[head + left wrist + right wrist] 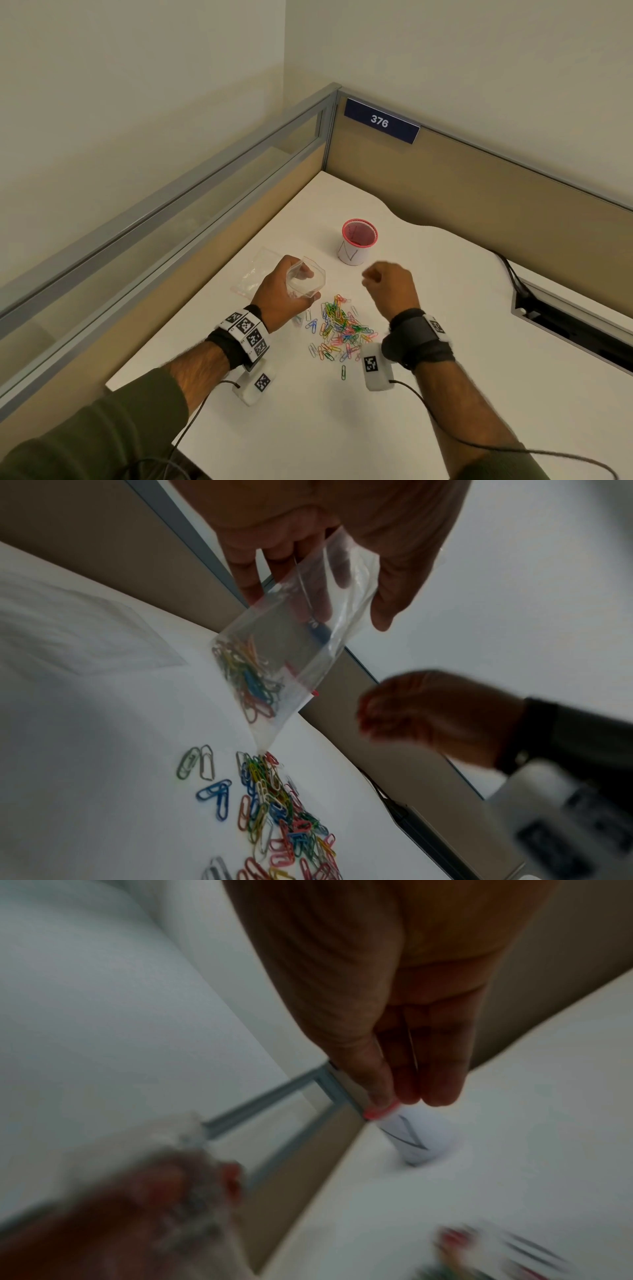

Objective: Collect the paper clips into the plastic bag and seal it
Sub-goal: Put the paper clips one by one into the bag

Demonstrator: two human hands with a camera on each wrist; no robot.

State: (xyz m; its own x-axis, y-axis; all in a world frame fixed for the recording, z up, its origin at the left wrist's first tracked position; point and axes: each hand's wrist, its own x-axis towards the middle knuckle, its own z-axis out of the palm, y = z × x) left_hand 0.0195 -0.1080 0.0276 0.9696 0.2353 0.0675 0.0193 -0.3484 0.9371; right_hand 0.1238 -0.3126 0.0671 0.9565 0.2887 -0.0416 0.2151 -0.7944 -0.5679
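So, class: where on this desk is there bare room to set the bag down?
Bare desk lies near the front edge, below the clips, and right of the cup. It is crowded between the hands and around the spare bags.

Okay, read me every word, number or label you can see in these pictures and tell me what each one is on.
"376", in white, on the blue plate fixed to the top of the cubicle partition.
A hand-drawn zigzag mark, perhaps an "N", on the white paper round the red mesh cup; not surely a letter.
The black-and-white square codes on the wrist bands are patterns, with no text to read.
Nothing else is legible.
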